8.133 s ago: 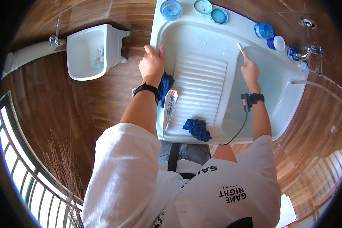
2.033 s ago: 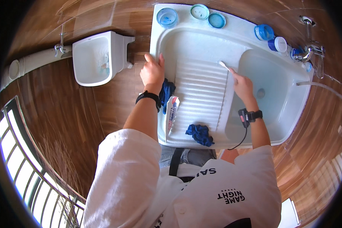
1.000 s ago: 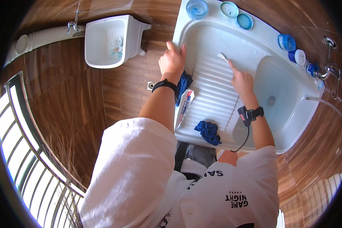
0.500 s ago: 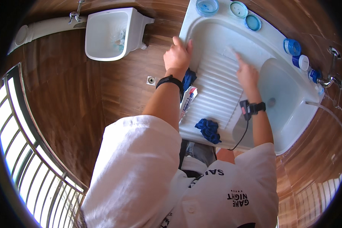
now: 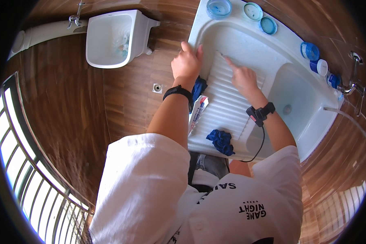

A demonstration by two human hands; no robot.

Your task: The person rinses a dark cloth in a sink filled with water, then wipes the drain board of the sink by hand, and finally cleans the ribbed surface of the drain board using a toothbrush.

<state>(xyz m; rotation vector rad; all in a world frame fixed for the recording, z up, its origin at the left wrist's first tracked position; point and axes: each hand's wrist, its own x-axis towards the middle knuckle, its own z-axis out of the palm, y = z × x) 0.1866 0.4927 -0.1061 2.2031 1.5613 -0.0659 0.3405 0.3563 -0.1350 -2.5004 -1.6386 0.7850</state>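
Note:
My left hand (image 5: 186, 62) is wrapped over the left rim of the white laundry sink (image 5: 254, 49), its thumb on the inner side. Over the top of the ribbed washboard (image 5: 227, 95), my right hand (image 5: 245, 81) has its index finger stretched forward and the other fingers curled. A thin pale tip (image 5: 218, 53) shows just ahead of that finger; its kind is too small to make out. Beside my left wrist, a crumpled dark blue cloth (image 5: 199, 87) lies at the sink's edge above a slim white-and-blue box (image 5: 197, 115). Another blue cloth (image 5: 221, 142) rests at the washboard's near end.
Along the far rim stand a blue tub (image 5: 218, 8), two round lids (image 5: 268, 25) and several blue containers (image 5: 309, 51). At the right are a metal tap (image 5: 354, 81), a hose (image 5: 349, 116) and the basin (image 5: 297, 93). A white stool (image 5: 110, 38) lies on its side at left.
My right hand has moved left across the upper washboard, carrying the pale tip toward the sink's left side. My left hand stays on the rim. The whole view has shifted slightly.

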